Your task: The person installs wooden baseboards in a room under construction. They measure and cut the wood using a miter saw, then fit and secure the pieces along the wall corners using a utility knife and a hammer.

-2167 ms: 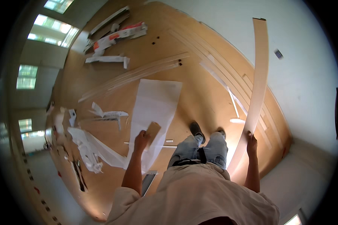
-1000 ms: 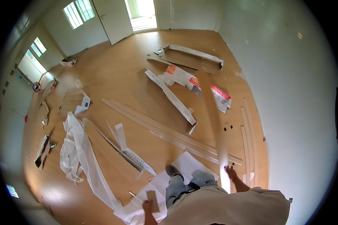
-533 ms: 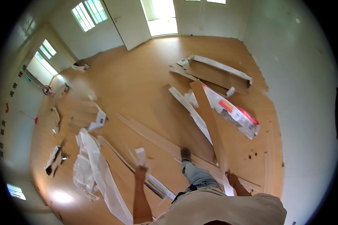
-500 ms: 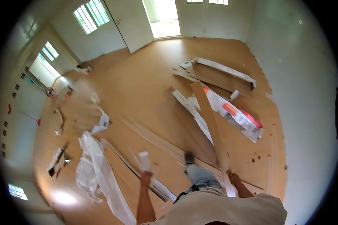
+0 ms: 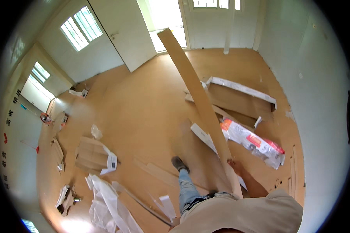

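My right hand point(image 5: 235, 167) grips a long tan board point(image 5: 200, 101), which slants up and away toward the doorway, its lower end hidden behind my shirt. My left hand point(image 5: 171, 228) shows only as a sliver at the bottom edge beside my shirt, with a small tan piece point(image 5: 176, 220) by it; its fingers are hidden. My left foot point(image 5: 180, 165) is forward on the wood-look floor point(image 5: 136, 108). Right of the board lie a torn white-and-red plastic wrapper point(image 5: 252, 141) and opened cardboard boxes point(image 5: 241, 101).
Crumpled white sheeting point(image 5: 109, 206) and a flattened carton point(image 5: 93, 155) lie on the left, with scraps point(image 5: 66, 200) beyond. Thin strips point(image 5: 293, 171) lie along the right wall point(image 5: 319, 116). A white door point(image 5: 128, 35) stands beside a bright doorway point(image 5: 169, 17) at the far wall.
I have stepped forward across the floor toward the doorway. The long board's far end has risen over the boxes to the doorway. My left hand has dropped almost out of sight.
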### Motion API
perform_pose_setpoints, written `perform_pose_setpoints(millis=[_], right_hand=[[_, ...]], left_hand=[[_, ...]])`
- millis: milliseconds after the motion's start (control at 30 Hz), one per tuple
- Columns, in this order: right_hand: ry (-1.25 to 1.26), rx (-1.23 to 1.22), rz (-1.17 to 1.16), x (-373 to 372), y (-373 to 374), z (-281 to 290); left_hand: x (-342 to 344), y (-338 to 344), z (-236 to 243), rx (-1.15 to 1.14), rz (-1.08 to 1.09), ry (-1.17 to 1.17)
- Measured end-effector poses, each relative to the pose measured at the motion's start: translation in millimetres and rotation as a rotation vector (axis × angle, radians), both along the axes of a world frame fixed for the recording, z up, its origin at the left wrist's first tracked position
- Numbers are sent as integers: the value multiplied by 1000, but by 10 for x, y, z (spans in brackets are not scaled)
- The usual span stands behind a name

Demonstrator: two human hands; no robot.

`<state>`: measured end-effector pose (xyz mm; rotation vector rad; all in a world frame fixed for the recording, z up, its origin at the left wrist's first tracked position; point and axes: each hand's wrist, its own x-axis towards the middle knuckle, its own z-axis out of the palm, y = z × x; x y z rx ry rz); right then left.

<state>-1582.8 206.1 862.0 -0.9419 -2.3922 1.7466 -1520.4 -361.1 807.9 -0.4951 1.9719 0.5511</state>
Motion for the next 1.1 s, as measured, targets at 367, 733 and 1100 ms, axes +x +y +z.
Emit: perform_pose_setpoints(millis=[367,733,1100], right_hand=[[-536,275,-46,-2131,180,-450],[-660,123,3,-5005,1003,-1297],[-378,57,-52,-9339,2463,247]], left_hand=[[-6017,284,-531,135,-5,504],[-9626,1358,-195,173,-9,729],[-10144,2112,-63,-22,-147,-23]])
